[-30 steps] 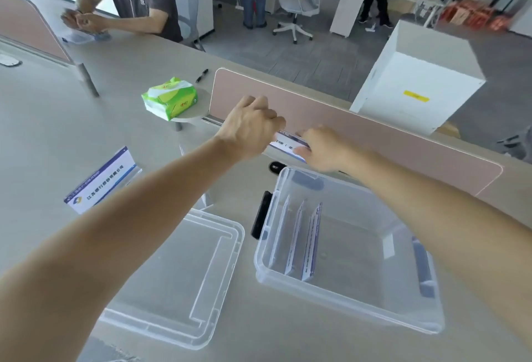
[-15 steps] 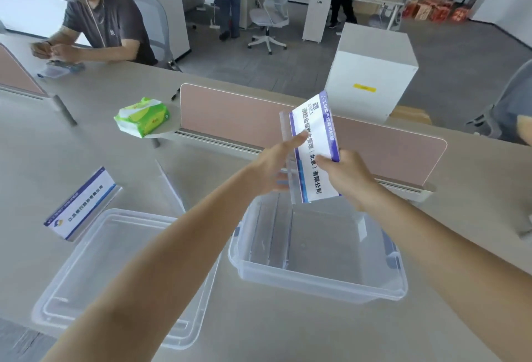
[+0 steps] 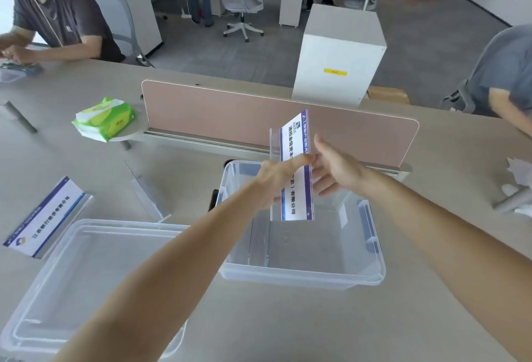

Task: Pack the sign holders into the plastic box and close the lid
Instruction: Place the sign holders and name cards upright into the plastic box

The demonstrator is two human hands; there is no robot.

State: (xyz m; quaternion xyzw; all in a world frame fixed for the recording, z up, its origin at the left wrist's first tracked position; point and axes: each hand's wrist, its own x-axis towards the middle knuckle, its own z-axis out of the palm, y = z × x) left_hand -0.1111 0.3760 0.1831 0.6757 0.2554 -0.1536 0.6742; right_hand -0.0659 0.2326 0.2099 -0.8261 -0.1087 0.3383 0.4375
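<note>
A clear sign holder (image 3: 296, 137) with a white and purple card stands upright in the air over the open clear plastic box (image 3: 302, 278). My left hand (image 3: 275, 181) grips it at mid-height, thumb across the card. My right hand (image 3: 338, 170) is at the holder's right edge with its fingers spread. Clear sign holders (image 3: 259, 242) stand inside the box near its left wall. The box's clear lid (image 3: 86, 261) lies on the table at the lower left. Another carded sign holder (image 3: 43, 215) and an empty clear one (image 3: 146, 189) rest left of the box.
A pink desk divider (image 3: 230, 114) runs just behind the box. A green tissue pack (image 3: 103, 118) sits at its left end. One person works at the far left of the table, and another person's arm shows at the right edge.
Both hands picked the carded sign holder up from behind the box and turned it upright above the box. My right hand's fingers have since spread apart beside it.
</note>
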